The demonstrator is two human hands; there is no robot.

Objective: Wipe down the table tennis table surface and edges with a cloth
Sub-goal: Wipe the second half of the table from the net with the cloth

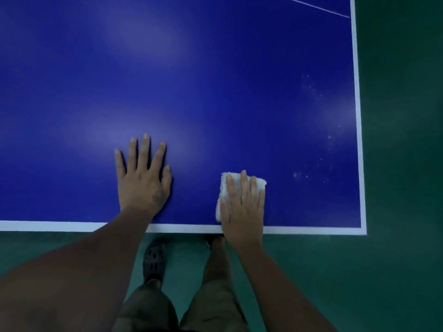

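Blue table (215,80) shows specks near its right edge, so the right hand (243,207), pressing the cloth (224,188) flat with straight fingers, should sweep there while the left hand (142,178) braces, spread flat.

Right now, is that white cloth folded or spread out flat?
Folded: the cloth is a small thick pad under the right hand.

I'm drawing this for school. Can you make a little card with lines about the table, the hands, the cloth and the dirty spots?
table: blue, white border lines
left hand: flat on table, fingers spread, empty
right hand: flat on cloth, near front edge
cloth: white, under right hand
spots: pale specks by right edge
floor: green
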